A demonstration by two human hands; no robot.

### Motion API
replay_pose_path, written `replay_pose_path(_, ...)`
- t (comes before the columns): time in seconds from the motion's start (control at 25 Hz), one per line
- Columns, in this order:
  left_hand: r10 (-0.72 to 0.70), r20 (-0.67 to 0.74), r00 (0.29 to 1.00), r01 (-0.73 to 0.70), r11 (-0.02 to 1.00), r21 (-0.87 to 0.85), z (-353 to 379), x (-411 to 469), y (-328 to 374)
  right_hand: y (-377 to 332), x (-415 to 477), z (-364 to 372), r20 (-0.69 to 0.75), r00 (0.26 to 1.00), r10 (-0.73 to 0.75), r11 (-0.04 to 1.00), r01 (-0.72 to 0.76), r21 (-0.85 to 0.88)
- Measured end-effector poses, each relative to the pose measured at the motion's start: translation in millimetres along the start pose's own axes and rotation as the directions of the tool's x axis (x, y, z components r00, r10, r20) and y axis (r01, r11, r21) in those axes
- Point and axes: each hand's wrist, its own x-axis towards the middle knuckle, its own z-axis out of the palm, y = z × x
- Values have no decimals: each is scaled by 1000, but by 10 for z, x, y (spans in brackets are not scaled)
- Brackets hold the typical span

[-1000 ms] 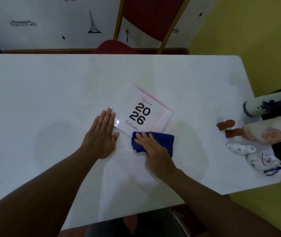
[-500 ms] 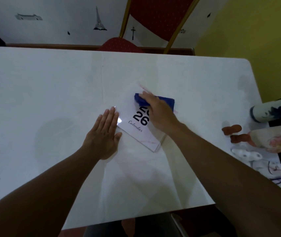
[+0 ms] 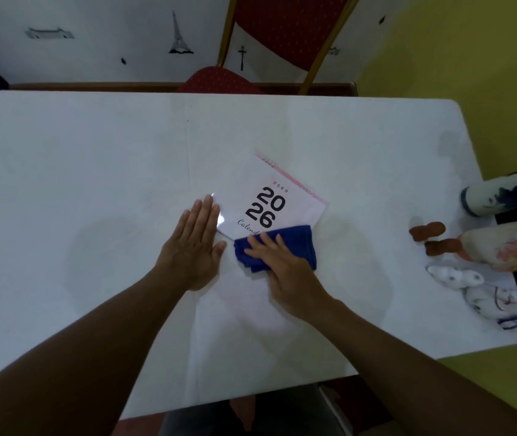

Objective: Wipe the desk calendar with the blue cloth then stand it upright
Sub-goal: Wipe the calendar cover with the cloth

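Head view: desk calendar lying flat near the middle of the white table, turned at an angle, pink spiral binding along the far edge, "2026" cover facing up. Left hand spread flat, palm down, fingertips resting on the calendar's left corner and pinning it. Right hand spread flat too, pressing down on the folded blue cloth, which overlaps the near edge of the calendar and covers the end of the word "Calendar". Not gripping anything, just pressing.

Likely light and thin, with stiff card covers and a glossy face catching a glare by the left fingertips, so probably prone to sliding on the smooth tabletop under a wipe; hence the pinning hand. Cloth soft and limp, folded thick. For standing up, best taken by the two side edges or by the bound edge, then base flaps spread apart. Ceramic figurines well apart at the right edge.
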Motion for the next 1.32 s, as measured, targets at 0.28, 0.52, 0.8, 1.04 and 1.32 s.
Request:
replay_pose_path(0.28, 5, 18, 1000, -5, 1000, 6, -19, 6, -2, -99, 76, -463, 45, 999, 16, 992, -21, 125)
replay_pose_path(0.52, 25, -12, 1000, -26, 1000, -5, -12, -11, -7, 219, 702, -872, -114, 972, 207, 969, -188, 159)
replay_pose_path(0.8, 15, 4, 1000, -15, 1000, -15, -42, -5, 8, 371, 397, -243, 64, 982, -179, 923, 190, -335)
replay_pose_path(1.04, 17, -15, 1000, -17, 1000, 26, -65, -25, 38, 480, 1009, -323, -2, 998, -55, 940, 51, -338)
replay_pose_path(1.32, 4, 50, 999, -6, 1000, 31, -67, -1, 30, 202, 605, -26, 70, 983, -168, 942, 181, -283)
